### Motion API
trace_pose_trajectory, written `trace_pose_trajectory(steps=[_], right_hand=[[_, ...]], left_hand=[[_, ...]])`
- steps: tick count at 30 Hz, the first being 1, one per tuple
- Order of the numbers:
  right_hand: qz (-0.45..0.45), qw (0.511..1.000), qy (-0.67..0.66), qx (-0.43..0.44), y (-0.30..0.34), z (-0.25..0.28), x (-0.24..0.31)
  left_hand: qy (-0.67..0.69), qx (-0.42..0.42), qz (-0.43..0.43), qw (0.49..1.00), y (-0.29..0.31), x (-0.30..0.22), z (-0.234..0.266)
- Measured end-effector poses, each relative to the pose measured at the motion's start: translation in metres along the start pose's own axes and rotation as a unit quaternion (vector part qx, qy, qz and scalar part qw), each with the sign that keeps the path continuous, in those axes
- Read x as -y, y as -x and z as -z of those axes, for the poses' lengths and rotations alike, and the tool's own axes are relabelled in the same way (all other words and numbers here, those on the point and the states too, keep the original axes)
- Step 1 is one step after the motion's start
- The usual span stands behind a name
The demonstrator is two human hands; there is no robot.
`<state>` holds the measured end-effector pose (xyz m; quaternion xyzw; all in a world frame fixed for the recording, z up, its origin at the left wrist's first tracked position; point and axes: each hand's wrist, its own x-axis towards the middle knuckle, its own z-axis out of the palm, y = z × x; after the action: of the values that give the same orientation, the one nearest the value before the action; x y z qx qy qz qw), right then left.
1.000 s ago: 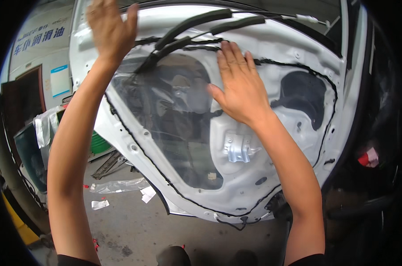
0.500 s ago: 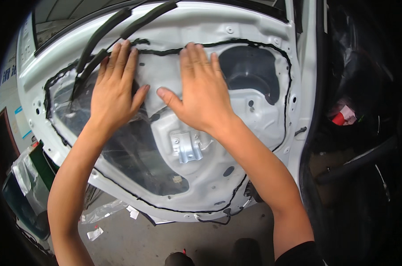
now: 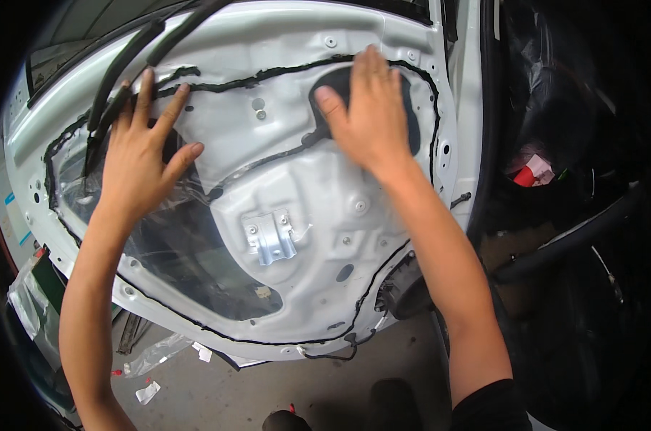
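A white car door (image 3: 282, 32), stripped of its inner trim, spreads before me. Clear plastic film (image 3: 196, 237) appears to cover its inner panel, edged by a bead of black sealant (image 3: 297, 70). My left hand (image 3: 140, 154) lies on the film at the upper left, fingers spread and fingertips at the bead, beside two black foam-wrapped cables (image 3: 128, 61). My right hand (image 3: 372, 115) is flat over the dark opening at the upper right, its fingertips on the bead; it holds nothing. A metal bracket (image 3: 275, 237) sits on the panel below and between the hands.
Right of the door is the dark car interior, with a red and pink item (image 3: 534, 172) in it. A black round part (image 3: 404, 287) shows behind the door's lower right edge. Scraps of plastic and paper (image 3: 149, 391) lie on the grey floor (image 3: 232, 395).
My right hand has slid rightward along the upper bead, from the middle to over the dark opening. My left hand stays near the upper left with fingers spread wider. The view has shifted right.
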<state>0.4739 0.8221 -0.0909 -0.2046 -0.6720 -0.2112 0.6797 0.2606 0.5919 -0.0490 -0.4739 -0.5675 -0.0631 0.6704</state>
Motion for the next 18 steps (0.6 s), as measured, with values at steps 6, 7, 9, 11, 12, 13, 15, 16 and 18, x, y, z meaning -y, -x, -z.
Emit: trace_pose_trajectory(steps=[6,7,9,11,12,13,15,16,18], right_hand=[[-0.022,0.999,-0.04,0.004,-0.001,0.005,-0.051],[-0.031,0.998,-0.046,0.01,0.0,0.01,-0.054],[-0.003,1.0,0.004,0.023,0.007,0.008,-0.071],[0.0,0.999,-0.003,0.043,0.009,0.009,-0.078],[-0.014,0.999,-0.002,0.039,0.01,0.013,-0.078],[-0.029,0.999,-0.002,0.035,0.011,0.017,-0.078],[-0.044,0.998,0.001,0.05,0.009,0.022,-0.091],[-0.034,0.999,0.007,0.036,0.007,0.019,-0.101],[-0.018,1.0,0.009,0.015,0.007,0.014,-0.105]], left_hand=[[0.008,0.005,-0.018,1.0,-0.002,0.002,0.0],[0.005,0.015,-0.019,1.0,-0.001,0.004,0.001],[-0.004,0.013,-0.016,1.0,-0.001,0.001,0.003],[0.008,0.008,-0.015,1.0,-0.002,0.002,0.001],[0.013,0.009,-0.016,1.0,-0.001,0.003,0.0],[0.015,0.011,-0.005,1.0,0.0,0.003,-0.001],[0.014,0.002,-0.005,1.0,-0.002,0.003,-0.004],[0.012,0.0,-0.012,1.0,-0.003,0.002,-0.003],[0.007,0.029,-0.008,1.0,-0.004,0.004,0.001]])
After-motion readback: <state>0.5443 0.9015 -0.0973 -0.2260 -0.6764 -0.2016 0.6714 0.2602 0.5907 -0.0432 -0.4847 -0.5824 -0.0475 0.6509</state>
